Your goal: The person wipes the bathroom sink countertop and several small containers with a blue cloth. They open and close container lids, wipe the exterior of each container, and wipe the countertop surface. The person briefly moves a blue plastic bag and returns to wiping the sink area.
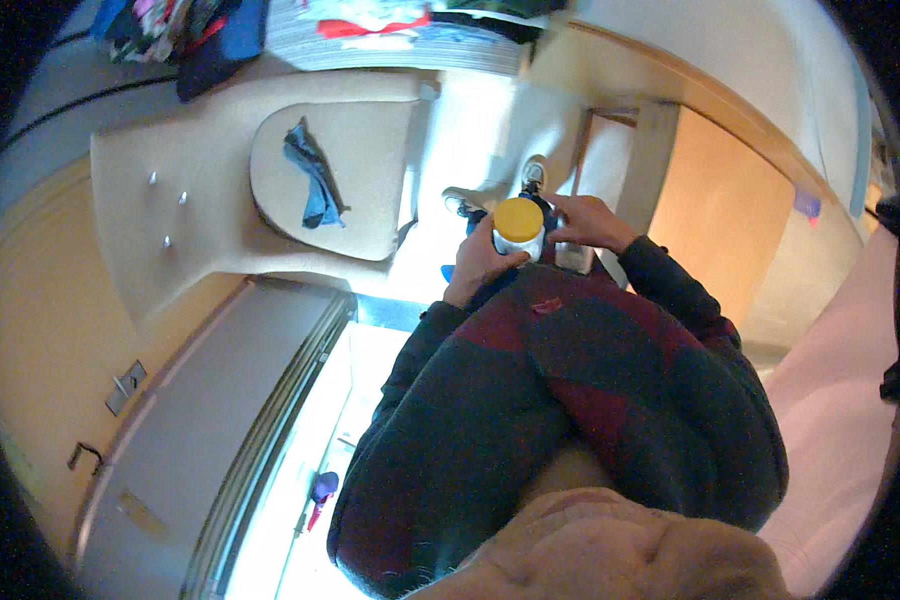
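A white jar (pixel 519 247) with a broad yellow lid (pixel 518 219) is held upright in front of my body. My left hand (pixel 481 262) wraps round its left side, with the thumb across the near side. Just right of the jar is my right hand (pixel 592 221), its curved fingers apart and pointing toward the lid. Whether its fingertips touch the lid is hard to tell. Below that hand a small pale grey, box-like thing (pixel 574 257) shows; what it is stays unclear.
To the left stands a beige chair (pixel 230 250) with a dark blue cloth item (pixel 313 180) on its seat. A wooden cabinet (pixel 720 200) is at the right. Clothes (pixel 370 25) lie on a striped surface at the far side. A door (pixel 200 400) is at the lower left.
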A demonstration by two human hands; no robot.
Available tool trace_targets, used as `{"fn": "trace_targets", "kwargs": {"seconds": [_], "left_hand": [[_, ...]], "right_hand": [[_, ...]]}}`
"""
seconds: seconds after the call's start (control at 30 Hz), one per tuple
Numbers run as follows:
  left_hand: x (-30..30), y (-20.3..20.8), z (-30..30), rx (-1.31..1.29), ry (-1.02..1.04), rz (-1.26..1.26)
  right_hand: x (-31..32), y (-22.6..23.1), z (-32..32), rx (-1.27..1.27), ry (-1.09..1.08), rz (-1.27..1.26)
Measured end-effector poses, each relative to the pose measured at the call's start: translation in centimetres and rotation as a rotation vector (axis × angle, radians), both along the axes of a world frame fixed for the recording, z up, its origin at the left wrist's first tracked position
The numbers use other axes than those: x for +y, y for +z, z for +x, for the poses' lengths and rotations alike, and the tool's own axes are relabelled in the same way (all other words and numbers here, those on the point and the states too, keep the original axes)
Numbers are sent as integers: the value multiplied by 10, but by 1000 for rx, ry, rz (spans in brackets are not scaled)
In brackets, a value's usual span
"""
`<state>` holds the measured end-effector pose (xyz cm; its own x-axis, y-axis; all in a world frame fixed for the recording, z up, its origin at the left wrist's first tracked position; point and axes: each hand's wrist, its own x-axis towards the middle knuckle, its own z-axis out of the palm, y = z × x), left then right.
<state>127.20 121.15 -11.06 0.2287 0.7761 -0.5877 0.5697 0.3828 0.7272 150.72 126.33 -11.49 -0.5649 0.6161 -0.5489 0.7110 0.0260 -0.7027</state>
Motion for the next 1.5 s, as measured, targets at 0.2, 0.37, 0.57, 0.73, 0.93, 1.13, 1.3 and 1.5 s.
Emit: {"fn": "trace_targets", "kwargs": {"seconds": [0.2, 0.37, 0.57, 0.73, 0.93, 1.13, 1.3, 1.5], "left_hand": [[-22, 2, -40, -48, 117, 2], [-41, 1, -76, -57, 197, -55], [-55, -4, -97, -116, 294, -161], [-58, -15, -102, -186, 391, -239], [-52, -23, -81, -63, 505, -294], [-25, -14, -53, -82, 606, -373], [-7, -25, -38, -85, 615, -306], [-13, -64, -48, -71, 668, -207]], "right_hand": [[1, -30, -28, -57, 144, -364], [5, -23, -49, -166, 249, -560], [27, 12, -53, -300, 286, -764], [51, 13, -57, -355, 403, -818], [90, -26, -51, -349, 501, -685], [133, -66, -49, -180, 152, -475], [148, -97, -35, -184, 21, -419], [147, -157, -31, -245, -240, -465]]}}
